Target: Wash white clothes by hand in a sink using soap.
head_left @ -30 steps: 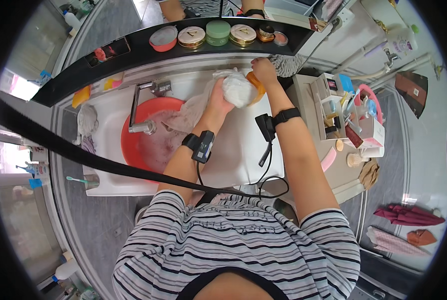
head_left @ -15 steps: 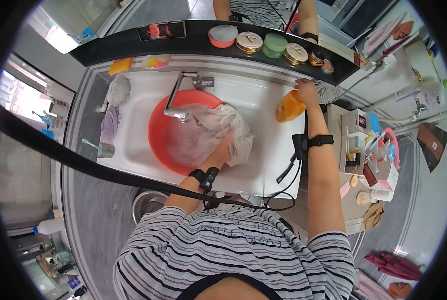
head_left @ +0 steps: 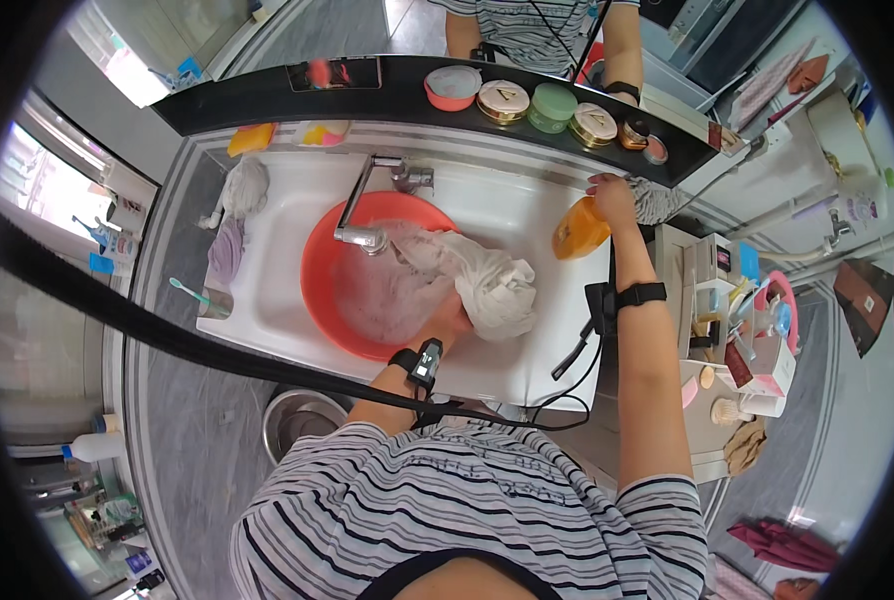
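Observation:
My left hand (head_left: 454, 313) is at the right rim of a red basin (head_left: 317, 315), its fingers partly hidden in a wet whitish cloth (head_left: 502, 300). The cloth is bunched over that rim, with its other end lying in sudsy water (head_left: 387, 300). At the right end of the white sink, my right hand (head_left: 613, 196) is closed at the top of an orange bottle (head_left: 580, 230), which leans to the left. The bottle's neck is hidden by the fingers.
A chrome faucet (head_left: 362, 238) reaches over the basin. Jars, including a green one (head_left: 551, 107), line the black shelf (head_left: 407, 95) behind. At left are a purple cloth (head_left: 226, 250) and a toothbrush cup (head_left: 216, 303). A black cable (head_left: 589, 375) hangs by my right forearm.
The cloth has shifted right with my left hand and bunches farther out over the basin's rim. My right hand stays at the bottle. The whole view has shifted slightly.

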Tool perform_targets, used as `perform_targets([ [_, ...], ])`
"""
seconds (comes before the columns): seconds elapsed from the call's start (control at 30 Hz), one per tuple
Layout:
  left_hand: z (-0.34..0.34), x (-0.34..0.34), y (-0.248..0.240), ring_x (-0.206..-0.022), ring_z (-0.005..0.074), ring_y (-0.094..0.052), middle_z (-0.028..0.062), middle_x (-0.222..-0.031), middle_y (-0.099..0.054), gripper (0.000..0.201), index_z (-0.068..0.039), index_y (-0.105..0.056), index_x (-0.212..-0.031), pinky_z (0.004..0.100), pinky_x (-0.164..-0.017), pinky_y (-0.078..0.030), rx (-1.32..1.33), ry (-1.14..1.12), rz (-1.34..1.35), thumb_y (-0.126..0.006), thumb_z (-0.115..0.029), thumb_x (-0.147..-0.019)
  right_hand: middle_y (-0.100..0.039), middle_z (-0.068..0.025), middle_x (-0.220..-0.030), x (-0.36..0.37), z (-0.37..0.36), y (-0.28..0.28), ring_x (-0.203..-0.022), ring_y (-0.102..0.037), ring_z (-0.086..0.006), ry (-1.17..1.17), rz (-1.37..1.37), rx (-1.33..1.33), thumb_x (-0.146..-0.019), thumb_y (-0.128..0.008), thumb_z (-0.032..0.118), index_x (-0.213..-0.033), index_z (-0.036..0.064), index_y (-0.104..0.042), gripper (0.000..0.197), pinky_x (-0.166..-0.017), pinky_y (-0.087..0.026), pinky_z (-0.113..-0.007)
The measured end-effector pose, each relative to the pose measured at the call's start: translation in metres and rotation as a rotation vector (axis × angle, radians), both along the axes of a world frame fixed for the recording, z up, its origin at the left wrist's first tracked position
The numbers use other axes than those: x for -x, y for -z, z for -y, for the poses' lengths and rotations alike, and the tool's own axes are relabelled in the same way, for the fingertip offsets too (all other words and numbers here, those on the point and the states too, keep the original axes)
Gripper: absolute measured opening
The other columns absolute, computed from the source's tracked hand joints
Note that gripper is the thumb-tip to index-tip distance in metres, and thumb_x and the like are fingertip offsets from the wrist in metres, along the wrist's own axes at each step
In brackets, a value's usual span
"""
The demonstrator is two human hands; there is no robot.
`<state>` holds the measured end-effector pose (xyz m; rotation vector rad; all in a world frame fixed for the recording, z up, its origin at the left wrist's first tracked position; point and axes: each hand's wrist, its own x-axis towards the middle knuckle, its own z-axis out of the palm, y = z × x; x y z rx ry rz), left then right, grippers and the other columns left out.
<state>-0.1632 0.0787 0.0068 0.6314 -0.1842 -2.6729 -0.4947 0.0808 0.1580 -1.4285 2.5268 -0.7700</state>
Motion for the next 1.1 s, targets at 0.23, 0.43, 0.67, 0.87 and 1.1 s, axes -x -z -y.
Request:
perform_targets([
  [0.23,0.031,0.047,-0.064,-0.107,0.0183,-0.054,0.0066,-0.121,-0.054,0.045,-0.006,-0.048,-0.125,0.0342,-0.087,-0.047,0.645,0.153,0.036,-0.058,-0.028,-0.088,-0.066,-0.0120,-0.091,-0.003,0.011,0.021,-0.081,-0.064,-0.0280,-0.122,-0.261,0.009,-0.075,-0.055,0.012,-0.086,0.0052,-0.067,0.018,-0.072,-0.051,-0.037],
  [0.43,0.024,0.096,-0.102,-0.104,0.0163,-0.053,0.0049,-0.119,-0.054,0.049,-0.004,-0.044,-0.127,0.0312,-0.086,-0.044,0.699,0.113,0.321,-0.061,-0.021,-0.085,-0.066,-0.0091,-0.091,-0.026,0.019,0.019,-0.082,-0.064,-0.0259,-0.032,-0.325,-0.008,-0.065,-0.061,0.006,-0.084,0.0061,-0.068,0.020,-0.074,-0.051,-0.035],
  [0.67,0.029,0.122,-0.109,-0.106,0.0167,-0.050,0.0061,-0.121,-0.053,0.045,-0.002,-0.047,-0.124,0.0323,-0.087,-0.043,0.871,0.131,0.376,-0.059,-0.012,-0.082,-0.067,-0.0070,-0.085,-0.021,0.009,0.013,-0.080,-0.065,-0.0237,-0.004,-0.177,-0.010,-0.068,-0.055,0.004,-0.084,0.0031,-0.067,0.020,-0.071,-0.051,-0.033],
  [0.87,0.034,0.135,-0.092,-0.103,0.0190,-0.052,0.0077,-0.118,-0.055,0.041,-0.001,-0.049,-0.122,0.0334,-0.086,-0.043,0.943,0.097,0.495,-0.056,-0.008,-0.082,-0.067,-0.0077,-0.083,-0.023,0.015,0.021,-0.075,-0.066,-0.0234,-0.214,-0.532,0.094,-0.069,-0.052,0.005,-0.085,0.0027,-0.066,0.021,-0.070,-0.051,-0.034],
  [1.1,0.033,0.143,-0.084,-0.103,0.0189,-0.051,0.0076,-0.114,-0.056,0.043,0.001,-0.048,-0.121,0.0318,-0.086,-0.042,0.996,0.083,0.488,-0.056,-0.007,-0.079,-0.065,-0.0119,-0.086,-0.041,0.016,0.006,-0.080,-0.062,-0.0313,0.000,-0.251,0.087,-0.071,-0.056,0.010,-0.085,0.0048,-0.065,0.017,-0.071,-0.049,-0.040],
])
